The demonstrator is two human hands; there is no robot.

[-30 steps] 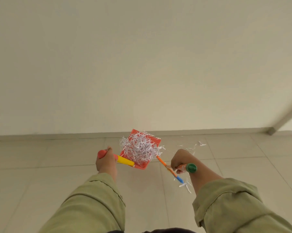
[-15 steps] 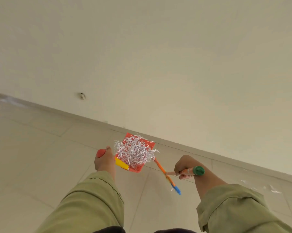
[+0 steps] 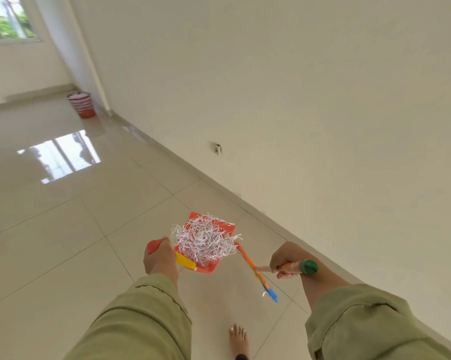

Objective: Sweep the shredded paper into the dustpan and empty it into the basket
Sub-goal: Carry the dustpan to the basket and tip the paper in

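A person's left hand [image 3: 160,261] is gripping a dustpan [image 3: 206,267] heaped with shredded paper [image 3: 204,242], the right hand [image 3: 286,261] clutching a brush [image 3: 258,271]; the basket [image 3: 81,104] is standing well apart, so loose strands are risking spilling if the pan tilts.

Bright, even daylight enters through the window [image 3: 9,20] in the top left corner, which is blown out. It throws a sharp white glare patch [image 3: 60,155] on the glossy floor [image 3: 63,229]. Shadows are faint. The wide lens tilts and bends the wall [image 3: 297,100] lines; distant parts look soft.
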